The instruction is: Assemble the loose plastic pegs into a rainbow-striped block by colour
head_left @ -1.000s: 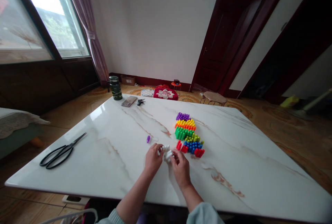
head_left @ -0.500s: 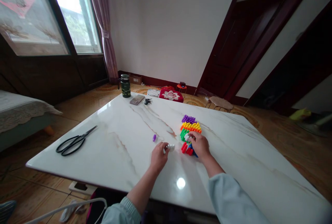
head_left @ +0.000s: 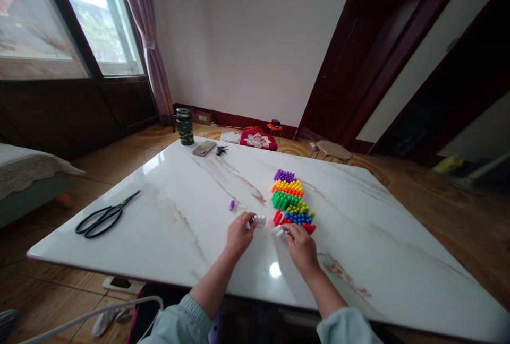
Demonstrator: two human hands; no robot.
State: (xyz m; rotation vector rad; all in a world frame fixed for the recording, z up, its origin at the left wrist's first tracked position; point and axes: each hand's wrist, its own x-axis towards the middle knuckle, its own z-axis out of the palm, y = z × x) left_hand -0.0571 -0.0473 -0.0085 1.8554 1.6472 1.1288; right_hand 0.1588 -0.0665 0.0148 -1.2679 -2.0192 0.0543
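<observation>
My left hand [head_left: 240,232] is closed on a small cluster of white plastic beads [head_left: 260,221], which pokes out past the fingertips. To its right, my right hand [head_left: 299,243] pinches white bead pieces [head_left: 279,232] low over the tabletop, and the two hands are apart. Rows of coloured bead pieces lie just beyond my right hand: purple [head_left: 284,175], yellow [head_left: 290,185], green [head_left: 282,200], blue [head_left: 298,218] and red [head_left: 278,217]. My right fingers partly hide some red pieces. A lone purple piece [head_left: 232,205] lies beyond my left hand.
Black-handled scissors [head_left: 107,217] lie at the left of the white marbled table [head_left: 167,248]. At the far corner stand a camouflage flask [head_left: 185,127], a phone [head_left: 204,148] and keys [head_left: 221,150]. A round stool [head_left: 333,151] is past the far edge.
My right hand has come back from the green rows toward me and my left hand, carrying white bead pieces. My left hand keeps its cluster. The view has shifted slightly.
</observation>
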